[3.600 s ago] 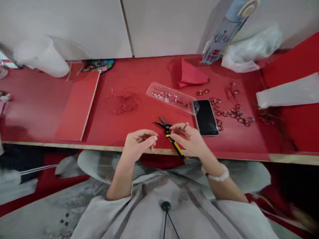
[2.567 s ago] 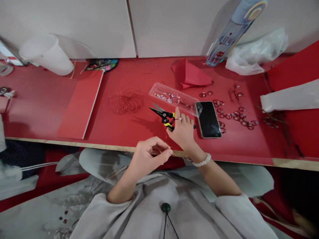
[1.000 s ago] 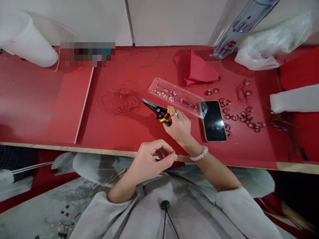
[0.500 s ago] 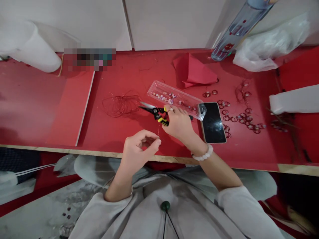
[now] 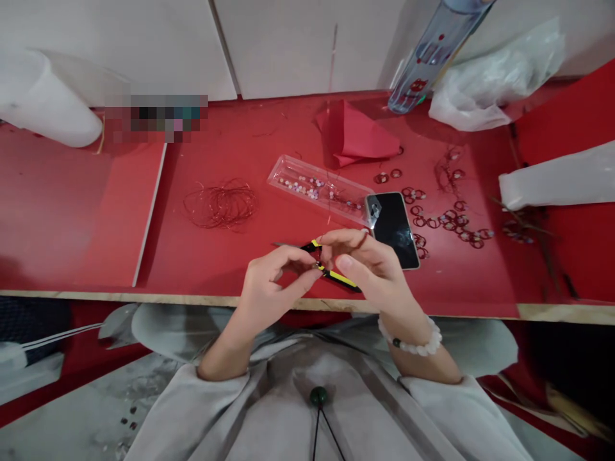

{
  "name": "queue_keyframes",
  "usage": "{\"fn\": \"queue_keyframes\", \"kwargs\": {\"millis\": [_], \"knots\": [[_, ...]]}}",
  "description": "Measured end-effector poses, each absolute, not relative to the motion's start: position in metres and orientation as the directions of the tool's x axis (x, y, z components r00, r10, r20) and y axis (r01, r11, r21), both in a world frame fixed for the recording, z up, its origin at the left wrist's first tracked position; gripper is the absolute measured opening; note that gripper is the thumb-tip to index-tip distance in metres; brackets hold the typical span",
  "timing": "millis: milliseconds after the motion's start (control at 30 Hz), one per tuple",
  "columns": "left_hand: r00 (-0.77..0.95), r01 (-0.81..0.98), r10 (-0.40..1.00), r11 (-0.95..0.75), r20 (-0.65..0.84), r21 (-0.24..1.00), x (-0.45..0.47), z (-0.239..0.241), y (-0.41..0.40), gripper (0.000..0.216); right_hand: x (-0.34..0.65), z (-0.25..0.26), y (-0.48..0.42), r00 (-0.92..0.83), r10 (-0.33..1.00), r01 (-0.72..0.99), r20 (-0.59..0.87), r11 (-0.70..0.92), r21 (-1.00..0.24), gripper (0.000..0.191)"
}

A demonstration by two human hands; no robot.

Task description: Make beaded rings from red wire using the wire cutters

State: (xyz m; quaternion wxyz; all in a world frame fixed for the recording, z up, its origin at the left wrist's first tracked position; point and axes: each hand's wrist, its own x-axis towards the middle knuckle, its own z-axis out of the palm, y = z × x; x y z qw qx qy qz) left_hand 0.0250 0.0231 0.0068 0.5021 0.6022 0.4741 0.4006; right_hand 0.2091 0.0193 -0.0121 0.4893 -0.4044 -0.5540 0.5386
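Note:
My left hand (image 5: 273, 288) pinches a thin cord between thumb and forefinger. A small dark bit shows at the fingertips; its exact form is too small to tell. Close by on the right, my right hand (image 5: 372, 266) has curved fingers, its thumb apart from the forefinger, and nothing clearly held. Snips with yellow-and-black handles (image 5: 342, 279) lie on the red table under both hands, partly hidden by them. Beyond the hands is a clear plastic tray (image 5: 283, 168) with small pale beads. A loose coil of thin red cord (image 5: 221, 203) lies left of it.
A phone (image 5: 394, 230) lies right of the tray, beside several small beaded red rings (image 5: 454, 221). Folded red paper (image 5: 362, 137), a clear bottle (image 5: 427, 61) and a plastic bag (image 5: 480, 96) stand farther back. At left are a red board (image 5: 125, 224) and a white roll (image 5: 62, 102).
My right hand has let go of the snips, which now lie on the table, and has turned in beside my left fingertips. My left hand keeps its pinch. The whole view has shifted slightly.

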Motion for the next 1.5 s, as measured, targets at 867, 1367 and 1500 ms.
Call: {"fn": "queue_keyframes", "kwargs": {"millis": [867, 1367, 1500], "knots": [[0.502, -0.228, 0.831, 0.396, -0.241, 0.890, 0.034, -0.009, 0.019, 0.050, 0.201, -0.004, 0.016, 0.034, 0.944, 0.003, 0.327, 0.327, -0.945, 0.010], [0.339, 0.285, 0.835, -0.530, 0.434, 0.799, 0.034, 0.001, 0.017, 0.023, 0.207, 0.010, 0.006, 0.012, 0.963, 0.312, 0.268, 0.251, -0.916, 0.013], [0.351, 0.269, 0.838, -0.518, 0.418, 0.812, 0.035, 0.001, 0.017, 0.026, 0.205, 0.008, 0.004, -0.027, 0.956, 0.187, 0.292, 0.291, -0.938, 0.017]]}}
